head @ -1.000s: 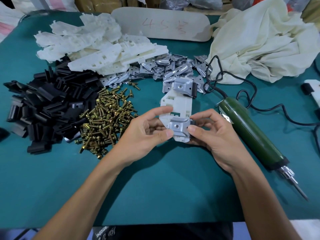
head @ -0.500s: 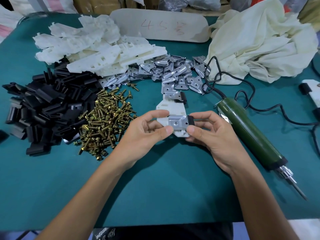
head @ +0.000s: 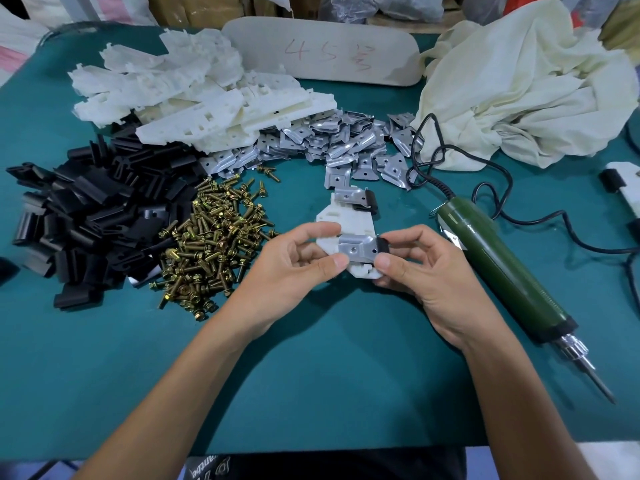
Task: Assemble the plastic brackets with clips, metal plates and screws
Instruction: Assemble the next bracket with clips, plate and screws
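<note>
Both hands on one white plastic bracket [head: 346,220], mid-table, between the screw heap and the driver. My left hand [head: 298,268] pinches its near-left edge, thumb and forefinger. My right hand [head: 419,271] pinches the near-right side, forefinger on top of the black plastic clip [head: 382,244], thumb at the corner of the bent silver metal plate [head: 356,249] that sits across that end. The far end carries a second plate [head: 349,197] and second clip [head: 370,201]. Can't tell if the far end touches the teal table mat [head: 311,375]. No screw visible in the near plate's hole. Stock: heap of brass-coloured screws [head: 214,237] just left of my left hand, pile of black clips [head: 86,216] further left, pile of white brackets [head: 194,98] behind those, loose silver plates [head: 339,140] behind the held part. Green corded electric screwdriver [head: 502,268] lies on the mat right of my right hand, bit pointing toward me, not touched. Cream cloth [head: 526,84] bunched far right.
</note>
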Tool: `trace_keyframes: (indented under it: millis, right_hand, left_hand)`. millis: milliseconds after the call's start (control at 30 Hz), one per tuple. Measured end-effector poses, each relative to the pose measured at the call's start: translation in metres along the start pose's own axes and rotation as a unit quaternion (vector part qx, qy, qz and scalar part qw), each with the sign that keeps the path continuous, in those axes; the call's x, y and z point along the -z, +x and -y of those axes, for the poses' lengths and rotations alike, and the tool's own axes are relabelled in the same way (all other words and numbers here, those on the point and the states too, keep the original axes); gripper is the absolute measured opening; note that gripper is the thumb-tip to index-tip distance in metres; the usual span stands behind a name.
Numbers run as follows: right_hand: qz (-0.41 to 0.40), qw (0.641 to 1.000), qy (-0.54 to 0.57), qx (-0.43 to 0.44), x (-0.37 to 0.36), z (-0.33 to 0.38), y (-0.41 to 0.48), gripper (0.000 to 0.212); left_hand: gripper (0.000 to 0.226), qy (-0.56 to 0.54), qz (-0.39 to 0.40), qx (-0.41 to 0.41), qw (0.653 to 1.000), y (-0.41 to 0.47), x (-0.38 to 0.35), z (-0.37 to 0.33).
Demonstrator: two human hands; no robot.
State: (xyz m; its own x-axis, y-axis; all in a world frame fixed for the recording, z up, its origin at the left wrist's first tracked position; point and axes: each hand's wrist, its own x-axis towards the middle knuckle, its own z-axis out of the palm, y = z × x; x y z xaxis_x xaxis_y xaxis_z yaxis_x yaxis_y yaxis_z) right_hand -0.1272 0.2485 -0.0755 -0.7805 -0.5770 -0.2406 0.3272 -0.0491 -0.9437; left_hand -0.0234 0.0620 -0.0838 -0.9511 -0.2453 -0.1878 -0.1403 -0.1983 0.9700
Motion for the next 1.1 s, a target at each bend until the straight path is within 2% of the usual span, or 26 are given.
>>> trace_keyframes:
  millis: [100,233,333,400,467,533,600,667,733,833,933,1000,1100]
  right_hand:
    - [-0.007,1.000,-0.025,0.017,-0.002,-0.001,0.000,0.041]
    - [-0.053,0.992,-0.092,0.070,-0.003,-0.005,0.000,0.051]
    - [-0.029,0.988,-0.130,0.082,0.003,-0.004,-0.001,0.057]
    - [0.016,0.984,-0.163,0.064,0.006,-0.005,-0.004,0.049]
    - [0.030,0.975,-0.213,0.056,0.008,-0.008,-0.012,0.065]
    - [-0.003,0.940,-0.323,0.110,0.006,-0.011,-0.022,0.075]
    - [-0.036,0.877,-0.428,0.214,0.001,-0.014,-0.030,0.063]
    - [-0.071,0.832,-0.466,0.292,-0.004,-0.017,-0.033,0.047]
    - [-0.102,0.818,-0.463,0.326,-0.004,-0.018,-0.033,0.039]
    - [-0.113,0.829,-0.433,0.335,0.003,-0.016,-0.032,0.032]
    - [-0.100,0.842,-0.409,0.337,0.009,-0.013,-0.031,0.036]
    - [-0.102,0.852,-0.390,0.336,0.013,-0.011,-0.031,0.037]
    - [-0.113,0.892,-0.305,0.314,0.019,-0.008,-0.033,0.028]
  left_hand:
    - [0.043,0.027,-0.001,0.002,1.000,-0.001,-0.001,-0.002]
    - [0.048,0.106,0.012,-0.006,0.994,-0.007,-0.008,-0.003]
    - [0.049,0.176,-0.001,-0.034,0.984,-0.016,-0.014,-0.003]
    - [0.040,0.300,-0.053,-0.109,0.946,-0.021,-0.015,-0.008]
    - [0.033,0.399,-0.092,-0.185,0.893,-0.024,-0.017,-0.015]
    - [0.031,0.439,-0.100,-0.219,0.865,-0.027,-0.022,-0.021]
    - [0.031,0.467,-0.089,-0.225,0.850,-0.030,-0.028,-0.022]
    - [0.032,0.495,-0.066,-0.227,0.836,-0.031,-0.033,-0.019]
    - [0.038,0.527,-0.068,-0.240,0.813,-0.032,-0.034,-0.020]
    - [0.055,0.602,-0.097,-0.249,0.753,-0.027,-0.021,-0.025]
    - [0.040,0.636,-0.098,-0.268,0.717,-0.014,-0.009,-0.029]
    - [0.026,0.623,-0.084,-0.302,0.716,-0.009,-0.008,-0.033]
    - [0.023,0.571,-0.063,-0.327,0.750,-0.008,-0.015,-0.040]
